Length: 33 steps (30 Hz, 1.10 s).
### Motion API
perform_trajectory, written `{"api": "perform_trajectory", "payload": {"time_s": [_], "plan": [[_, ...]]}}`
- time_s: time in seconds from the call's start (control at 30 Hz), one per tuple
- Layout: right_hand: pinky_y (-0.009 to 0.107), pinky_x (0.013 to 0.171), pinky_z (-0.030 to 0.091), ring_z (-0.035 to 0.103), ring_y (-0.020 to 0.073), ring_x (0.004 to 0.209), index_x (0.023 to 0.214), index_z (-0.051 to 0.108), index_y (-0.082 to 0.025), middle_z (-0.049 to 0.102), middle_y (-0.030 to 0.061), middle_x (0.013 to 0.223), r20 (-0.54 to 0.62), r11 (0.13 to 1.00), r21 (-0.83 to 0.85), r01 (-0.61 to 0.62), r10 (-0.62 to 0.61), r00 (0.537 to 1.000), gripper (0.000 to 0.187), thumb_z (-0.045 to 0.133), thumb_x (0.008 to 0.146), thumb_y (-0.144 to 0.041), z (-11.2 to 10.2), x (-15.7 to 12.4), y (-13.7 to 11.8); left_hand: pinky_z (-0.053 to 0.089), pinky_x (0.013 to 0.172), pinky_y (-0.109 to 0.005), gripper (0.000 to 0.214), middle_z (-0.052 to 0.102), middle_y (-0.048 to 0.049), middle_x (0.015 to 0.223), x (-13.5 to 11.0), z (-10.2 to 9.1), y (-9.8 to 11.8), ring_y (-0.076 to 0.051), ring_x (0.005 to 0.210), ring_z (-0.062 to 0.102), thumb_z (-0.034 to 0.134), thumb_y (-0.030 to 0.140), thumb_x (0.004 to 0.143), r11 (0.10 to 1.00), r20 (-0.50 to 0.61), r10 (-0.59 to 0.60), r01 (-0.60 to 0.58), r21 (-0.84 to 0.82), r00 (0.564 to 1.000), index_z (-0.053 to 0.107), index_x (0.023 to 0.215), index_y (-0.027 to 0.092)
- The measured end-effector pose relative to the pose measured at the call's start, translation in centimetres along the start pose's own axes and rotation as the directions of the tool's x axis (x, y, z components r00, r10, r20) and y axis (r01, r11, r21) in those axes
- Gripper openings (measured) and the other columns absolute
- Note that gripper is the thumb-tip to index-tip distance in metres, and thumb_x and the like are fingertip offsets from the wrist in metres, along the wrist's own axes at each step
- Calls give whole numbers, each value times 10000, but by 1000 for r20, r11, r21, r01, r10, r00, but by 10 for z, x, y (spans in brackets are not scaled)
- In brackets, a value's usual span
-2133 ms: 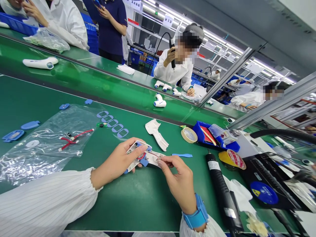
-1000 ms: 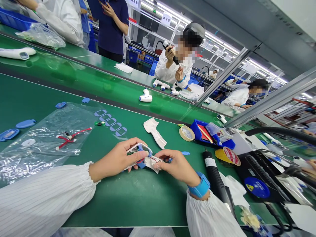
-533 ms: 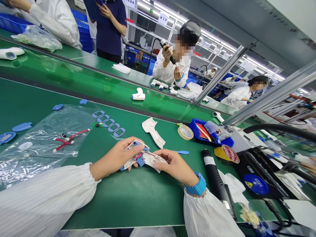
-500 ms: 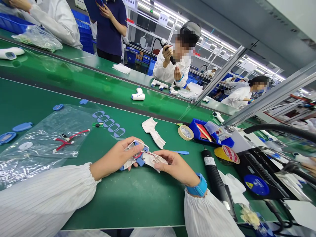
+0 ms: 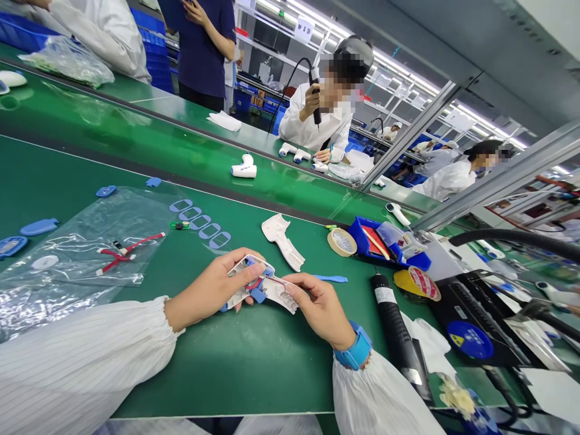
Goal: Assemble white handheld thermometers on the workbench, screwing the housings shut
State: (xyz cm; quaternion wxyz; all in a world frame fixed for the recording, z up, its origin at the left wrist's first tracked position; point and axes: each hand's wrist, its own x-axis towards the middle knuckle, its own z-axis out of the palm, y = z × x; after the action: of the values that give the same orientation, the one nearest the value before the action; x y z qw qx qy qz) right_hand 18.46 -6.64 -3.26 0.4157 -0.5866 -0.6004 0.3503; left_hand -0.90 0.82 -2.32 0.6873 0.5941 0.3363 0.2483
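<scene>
My left hand (image 5: 212,289) grips the head end of an open white thermometer half-shell (image 5: 263,288) with blue parts and red wires inside. My right hand (image 5: 317,308) pinches the handle end of the same shell, a blue wrist strap (image 5: 356,351) just behind it. The shell lies low over the green bench mat (image 5: 254,362). A second empty white half-shell (image 5: 281,240) rests on the mat just beyond my hands. A small blue plastic tool (image 5: 333,278) lies right of it.
A clear plastic bag (image 5: 104,241) with red wires and blue lens parts (image 5: 199,222) lies left. A tape roll (image 5: 342,242), blue parts bin (image 5: 385,244), black electric screwdriver (image 5: 399,335) and yellow tape (image 5: 419,284) sit right. White thermometers (image 5: 243,170) ride the conveyor; people work across it.
My hands stay on the shell; the right fingers have shifted slightly along its handle end. Thermometers on the conveyor have drifted left. The person opposite has raised a screwdriver again.
</scene>
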Motion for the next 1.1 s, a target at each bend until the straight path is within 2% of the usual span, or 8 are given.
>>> {"api": "perform_trajectory", "payload": {"time_s": [0.13, 0.23, 0.3, 0.4, 0.63, 1.1], "plan": [[310, 752, 476, 623, 186, 829, 948, 664, -208, 693, 37, 908, -80, 985, -147, 84, -97, 992, 171, 555, 851, -297, 2, 0, -2, 446, 410, -186, 373, 595, 13, 688, 1, -2, -1, -132, 566, 601, 543, 502, 809, 999, -2, 38, -38, 36, 999, 526, 1028, 200], [341, 797, 444, 576, 197, 901, 971, 639, -218, 658, 47, 946, -197, 939, -295, 173, -238, 951, 153, 556, 853, -267, 1, -3, -7, 447, 407, -186, 386, 579, 16, 700, 2, -3, -1, -131, 570, 600, 552, 510, 798, 996, -19, 65, -64, 59, 998, 528, 1031, 203], [345, 777, 425, 552, 193, 857, 902, 629, -213, 638, 43, 879, -239, 913, -357, 195, -291, 926, 97, 557, 850, -254, 1, -7, -10, 444, 403, -184, 377, 580, 15, 699, 3, -3, -1, -129, 563, 600, 544, 504, 806, 996, -35, 71, -69, 55, 997, 530, 1029, 201], [329, 723, 415, 537, 178, 766, 802, 616, -212, 620, 23, 780, -194, 922, -341, 184, -261, 946, 64, 577, 835, -251, 3, -12, -13, 441, 401, -179, 359, 591, 10, 699, 3, -3, 0, -131, 559, 607, 542, 488, 813, 997, -57, 62, -59, 40, 996, 535, 1023, 197], [311, 716, 410, 541, 170, 766, 802, 627, -216, 632, 12, 779, -164, 947, -272, 168, -218, 962, 59, 580, 836, -225, 9, -14, -11, 442, 395, -177, 365, 600, 6, 717, 3, -3, -1, -129, 560, 602, 551, 490, 807, 998, -52, 55, -53, 39, 997, 533, 1030, 202], [322, 677, 425, 548, 172, 719, 766, 651, -223, 638, 10, 733, -209, 909, -378, 175, -268, 941, 47, 627, 805, -211, 14, -12, -6, 449, 414, -188, 336, 586, 11, 669, 0, 3, 1, -124, 539, 579, 559, 459, 807, 998, -64, 56, -54, 24, 996, 548, 1012, 193]]}}
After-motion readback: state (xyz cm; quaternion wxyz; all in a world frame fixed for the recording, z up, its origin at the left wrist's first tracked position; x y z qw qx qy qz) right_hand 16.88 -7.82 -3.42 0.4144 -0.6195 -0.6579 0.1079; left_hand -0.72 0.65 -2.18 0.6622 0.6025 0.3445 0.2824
